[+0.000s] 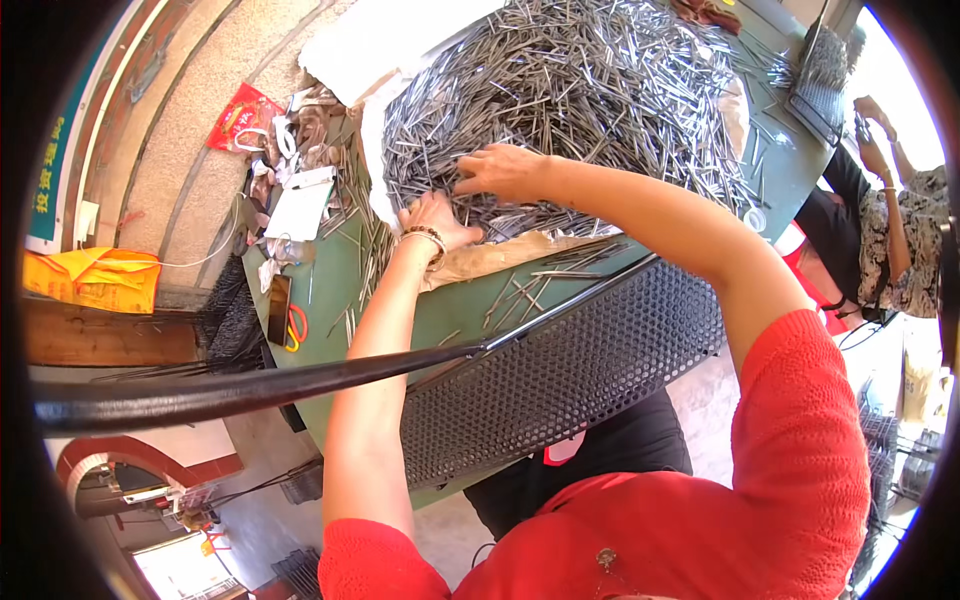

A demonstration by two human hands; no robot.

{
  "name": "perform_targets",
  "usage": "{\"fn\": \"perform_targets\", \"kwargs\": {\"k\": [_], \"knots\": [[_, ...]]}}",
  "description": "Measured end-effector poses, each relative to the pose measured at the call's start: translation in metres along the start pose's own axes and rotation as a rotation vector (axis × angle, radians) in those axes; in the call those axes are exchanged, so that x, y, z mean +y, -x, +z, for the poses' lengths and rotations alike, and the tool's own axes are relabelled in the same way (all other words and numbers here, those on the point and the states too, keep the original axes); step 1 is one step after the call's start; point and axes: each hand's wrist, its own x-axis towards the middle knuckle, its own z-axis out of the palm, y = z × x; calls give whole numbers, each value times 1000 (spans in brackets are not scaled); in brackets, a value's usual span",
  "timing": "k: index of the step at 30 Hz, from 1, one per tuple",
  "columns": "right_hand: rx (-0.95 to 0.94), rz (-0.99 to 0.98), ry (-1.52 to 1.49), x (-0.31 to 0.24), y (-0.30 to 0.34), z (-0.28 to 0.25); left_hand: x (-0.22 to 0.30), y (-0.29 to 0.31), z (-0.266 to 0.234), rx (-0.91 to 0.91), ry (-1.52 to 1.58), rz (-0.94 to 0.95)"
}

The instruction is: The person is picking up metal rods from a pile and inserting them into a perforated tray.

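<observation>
Both hands work at the near edge of a big heap of thin metal rods [560,90] that covers most of a green table [470,310]. The right hand [505,170] lies palm down on the heap with its fingers spread over the rods, pressing or raking them rather than closed around any; the left hand [435,222], with a bead bracelet [425,235] at the wrist, sits just below it at the heap's foot, fingers dug in among the rods, though I cannot tell whether it has actually closed on a bunch. Crumpled brown paper [500,255] lies under the heap's near side, and a black perforated metal panel [560,370] leans against the table edge below that. Loose rods [520,290] already lie scattered between the heap and the panel. The risk, as I judge it, is that pulling from the foot of the heap sets more rods sliding over the paper and off the table edge, or that sharp ends prick the bare fingers. A phone [279,310] lies left of the heap.
</observation>
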Motion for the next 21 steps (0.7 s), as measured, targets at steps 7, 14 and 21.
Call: {"fn": "perform_targets", "kwargs": {"k": [7, 14, 21], "knots": [[-431, 262, -326, -37, 76, -57, 31, 23, 3, 470, 38, 702], [-507, 90, -803, -35, 148, -13, 73, 7, 21, 486, -144, 840], [-374, 201, -878, -26, 168, -20, 95, -7, 12, 415, -142, 770]]}}
